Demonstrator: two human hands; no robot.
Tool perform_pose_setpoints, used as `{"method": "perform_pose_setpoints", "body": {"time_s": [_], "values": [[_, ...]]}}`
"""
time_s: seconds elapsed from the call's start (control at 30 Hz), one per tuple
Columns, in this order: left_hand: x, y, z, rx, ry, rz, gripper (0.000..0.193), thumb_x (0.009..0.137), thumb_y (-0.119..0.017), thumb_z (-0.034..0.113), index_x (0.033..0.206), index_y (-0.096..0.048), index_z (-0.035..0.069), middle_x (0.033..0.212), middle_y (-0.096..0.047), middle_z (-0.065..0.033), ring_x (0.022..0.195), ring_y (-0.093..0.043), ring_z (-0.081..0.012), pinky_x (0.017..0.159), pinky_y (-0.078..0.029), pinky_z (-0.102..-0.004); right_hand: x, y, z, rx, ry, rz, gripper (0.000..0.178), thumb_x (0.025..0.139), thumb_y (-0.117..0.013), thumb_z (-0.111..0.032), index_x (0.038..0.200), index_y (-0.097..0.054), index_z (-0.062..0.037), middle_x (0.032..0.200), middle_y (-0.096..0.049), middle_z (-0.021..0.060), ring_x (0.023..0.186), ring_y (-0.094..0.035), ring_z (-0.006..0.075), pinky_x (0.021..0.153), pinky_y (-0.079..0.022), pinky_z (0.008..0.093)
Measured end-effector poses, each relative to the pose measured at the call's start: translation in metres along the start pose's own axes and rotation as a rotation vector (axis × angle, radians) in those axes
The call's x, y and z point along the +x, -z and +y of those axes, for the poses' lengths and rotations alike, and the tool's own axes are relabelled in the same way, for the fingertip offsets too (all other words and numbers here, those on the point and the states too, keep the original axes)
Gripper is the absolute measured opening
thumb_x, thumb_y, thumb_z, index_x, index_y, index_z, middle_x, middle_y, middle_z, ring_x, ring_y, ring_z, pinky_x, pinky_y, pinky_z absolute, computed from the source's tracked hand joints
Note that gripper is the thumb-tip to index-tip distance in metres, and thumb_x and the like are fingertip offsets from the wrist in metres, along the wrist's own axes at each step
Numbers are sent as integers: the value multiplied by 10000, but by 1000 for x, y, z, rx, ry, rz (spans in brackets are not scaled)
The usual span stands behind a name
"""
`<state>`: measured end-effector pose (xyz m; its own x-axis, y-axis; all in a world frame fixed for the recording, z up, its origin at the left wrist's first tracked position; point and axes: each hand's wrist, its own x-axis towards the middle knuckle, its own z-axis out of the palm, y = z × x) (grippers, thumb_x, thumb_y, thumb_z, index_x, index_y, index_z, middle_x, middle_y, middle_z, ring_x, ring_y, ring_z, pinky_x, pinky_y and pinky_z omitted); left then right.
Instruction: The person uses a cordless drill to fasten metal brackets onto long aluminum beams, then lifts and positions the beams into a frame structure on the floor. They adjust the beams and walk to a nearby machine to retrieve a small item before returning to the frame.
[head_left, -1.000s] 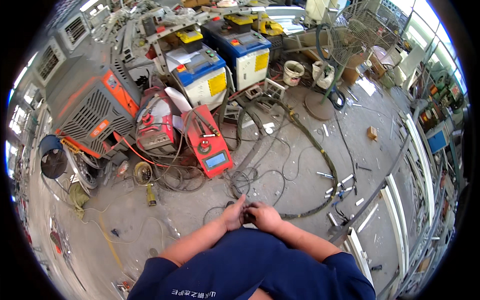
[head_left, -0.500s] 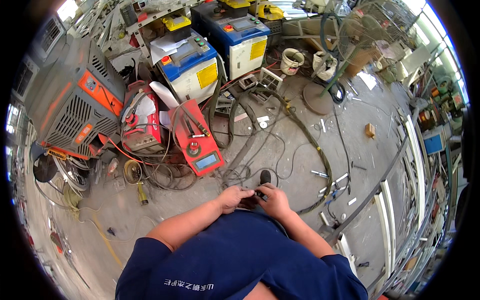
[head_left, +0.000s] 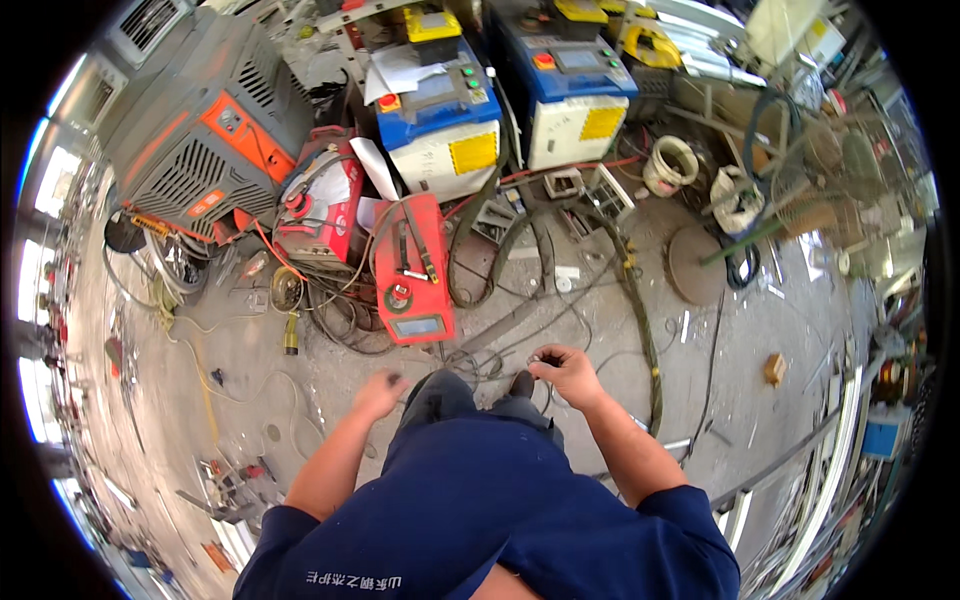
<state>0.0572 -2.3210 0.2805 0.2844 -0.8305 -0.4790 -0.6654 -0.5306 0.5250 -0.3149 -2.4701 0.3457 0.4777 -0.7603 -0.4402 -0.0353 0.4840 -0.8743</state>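
Note:
My right hand (head_left: 568, 378) is out in front of my right thigh, thumb and fingers pinched together. A small dark thing shows at its fingertips, too small to name. On the other side, my left hand (head_left: 379, 393) hangs beside my left knee with its fingers curled in. A dark spot shows at those fingers, and what they hold, if anything, I cannot make out. Just ahead of both hands lies a red control box (head_left: 414, 270) with a knob, a small screen and a black-handled tool on top. A dark shoe (head_left: 522, 384) shows between the hands.
Thick black cables (head_left: 640, 330) loop over the concrete floor. Ahead stand two blue-and-white machine cabinets (head_left: 440, 150), a red welding machine (head_left: 320, 205) and a large grey-orange unit (head_left: 210, 130). A white bucket (head_left: 670, 166) and a fan's round base (head_left: 694, 265) are at right, with metal bars (head_left: 835, 460) beyond.
My hands were together in front of my waist around a small dark thing. They have parted, left hand to the left and right hand to the right. The view has shifted.

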Motion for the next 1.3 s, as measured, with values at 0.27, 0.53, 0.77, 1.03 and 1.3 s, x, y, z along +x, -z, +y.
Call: {"method": "perform_pose_setpoints", "body": {"time_s": [0.27,0.53,0.77,1.03,1.3], "values": [[-92,-57,-168,-161,823,-349,390,881,-604,376,1004,-687,16,951,-709,-164,780,-689,-285,690,-535,-387,99,33,-48,557,-71,-79,96,892,-652,-30,984,-623,-24,965,-675,109,791,-669,223,756,-551,372],[10,-84,-151,-633,942,-197,362,888,-627,285,1061,-664,-30,898,-688,-144,722,-652,-215,630,-517,-346,184,58,-106,393,-99,152,162,885,-673,-82,1031,-608,-55,936,-681,99,760,-661,205,719,-541,371],[119,-1,-37,-868,506,195,394,888,-634,270,1068,-655,-80,861,-695,-126,690,-645,-183,634,-520,-315,327,80,-169,201,-118,236,120,881,-676,-109,988,-632,-75,868,-673,57,677,-612,161,650,-520,351],[78,26,20,-765,1101,572,269,880,-629,240,879,-675,-25,724,-651,-80,595,-589,-169,530,-457,-320,614,72,-240,-120,51,73,118,879,-666,-143,871,-643,-27,672,-602,39,541,-549,133,518,-429,276],[86,-31,73,-469,1025,294,271,893,-598,274,941,-666,17,797,-650,-92,686,-603,-216,581,-468,-378,873,7,-268,-308,45,199,177,812,-699,-160,817,-672,15,623,-597,49,479,-531,133,465,-407,305]]}}
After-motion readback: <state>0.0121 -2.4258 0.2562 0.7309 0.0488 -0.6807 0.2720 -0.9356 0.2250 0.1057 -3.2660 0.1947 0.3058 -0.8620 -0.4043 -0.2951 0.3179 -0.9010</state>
